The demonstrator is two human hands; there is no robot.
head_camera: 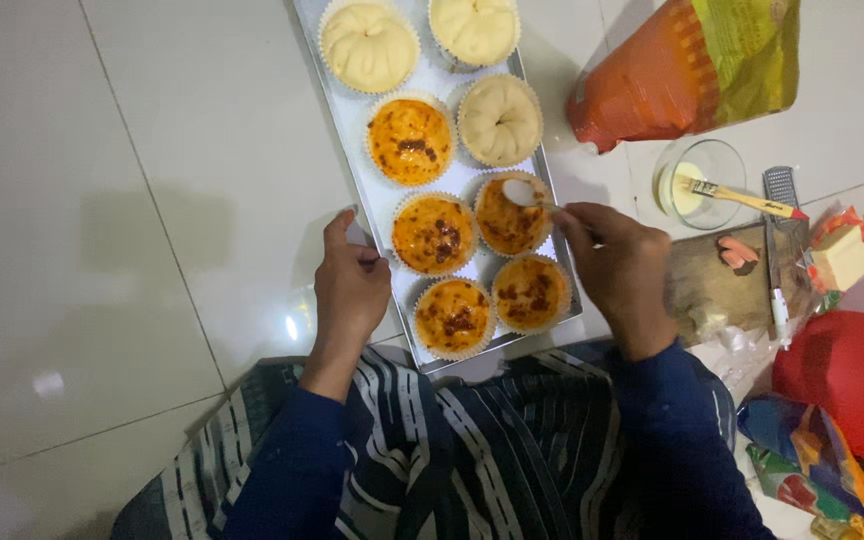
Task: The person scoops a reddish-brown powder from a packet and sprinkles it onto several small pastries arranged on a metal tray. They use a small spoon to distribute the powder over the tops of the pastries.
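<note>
On tray [352, 150]: eight buns, five glazed; right hand [617, 270] grip holding spoon [524, 192]; left hand [350, 285] grips tray edge.

Tray's [352, 150] far end off-frame
</note>
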